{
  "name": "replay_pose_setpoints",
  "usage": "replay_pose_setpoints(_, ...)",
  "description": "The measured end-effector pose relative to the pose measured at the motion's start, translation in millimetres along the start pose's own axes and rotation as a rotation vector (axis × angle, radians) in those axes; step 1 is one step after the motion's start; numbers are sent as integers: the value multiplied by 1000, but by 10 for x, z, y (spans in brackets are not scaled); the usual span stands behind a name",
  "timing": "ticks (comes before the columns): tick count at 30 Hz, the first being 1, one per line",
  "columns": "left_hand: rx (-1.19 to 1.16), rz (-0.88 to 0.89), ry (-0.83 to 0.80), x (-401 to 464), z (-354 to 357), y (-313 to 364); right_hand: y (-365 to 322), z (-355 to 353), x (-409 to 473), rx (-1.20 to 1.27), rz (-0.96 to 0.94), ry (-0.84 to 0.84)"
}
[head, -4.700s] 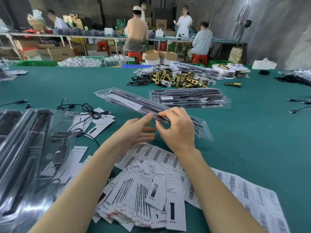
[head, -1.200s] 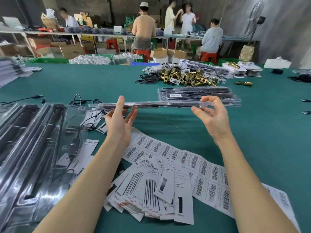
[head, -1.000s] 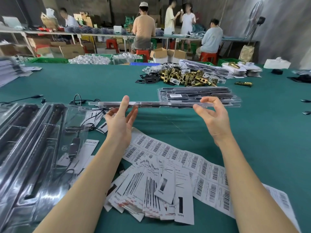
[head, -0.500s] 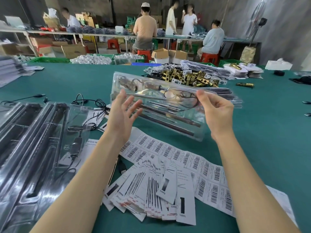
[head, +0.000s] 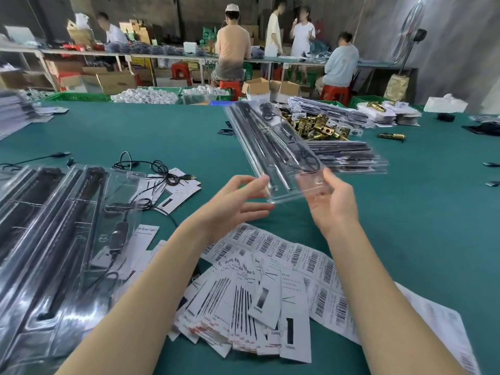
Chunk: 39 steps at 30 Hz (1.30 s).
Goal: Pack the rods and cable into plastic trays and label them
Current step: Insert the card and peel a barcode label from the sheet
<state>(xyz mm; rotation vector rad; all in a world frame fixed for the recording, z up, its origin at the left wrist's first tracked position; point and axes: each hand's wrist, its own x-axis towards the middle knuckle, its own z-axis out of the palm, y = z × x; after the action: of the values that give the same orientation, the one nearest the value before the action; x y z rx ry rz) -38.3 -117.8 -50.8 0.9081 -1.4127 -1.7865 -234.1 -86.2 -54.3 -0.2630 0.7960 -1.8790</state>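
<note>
Packed tray point(head: 273, 147) between both hands point(head: 284, 204)

Left hand point(head: 232, 204) and right hand point(head: 334, 204): bare, ungloved. Both forearms uncovered to the near frame edge; no sleeves, watch or rings apparent, fingers partly obscured.

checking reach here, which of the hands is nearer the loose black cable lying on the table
Left. The left hand is just right of the loose black cable, with bare table between them. The right hand is farther right, holding the packed tray.
</note>
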Motion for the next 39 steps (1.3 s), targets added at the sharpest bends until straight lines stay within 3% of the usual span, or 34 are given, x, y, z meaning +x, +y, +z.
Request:
replay_pose_setpoints(6, -265, 164, 132, 87, 131, -29, 81, -32, -88, -253, 150, -495)
replay_pose_setpoints(9, -368, 209, 194, 92, 96, -11, 93, -26, -111, -353, 184, -552)
replay_pose_setpoints(12, -463, 216, 233, 78, 32, 26, 102, 12, -119, -319, 197, -504)
replay_pose_setpoints(16, -477, 206, 301, 62, -153, 110, 14, 2, -38, -109, 155, -276)
replay_pose_setpoints(20, -467, 42, 392, 90, -351, 76, -6, -82, 56, 13, 145, -37)
replay_pose_setpoints(24, -472, -50, 419, 66, -400, 34, 15, -76, 89, -38, 146, 109)
replay_pose_setpoints(35, -221, -102, 449, -17, -634, 185, -175, -180, 123, -66, 57, 182)
replay_pose_setpoints(39, 22, -143, 512, -11, -718, 174, -149, -175, 107, -165, 48, 179)
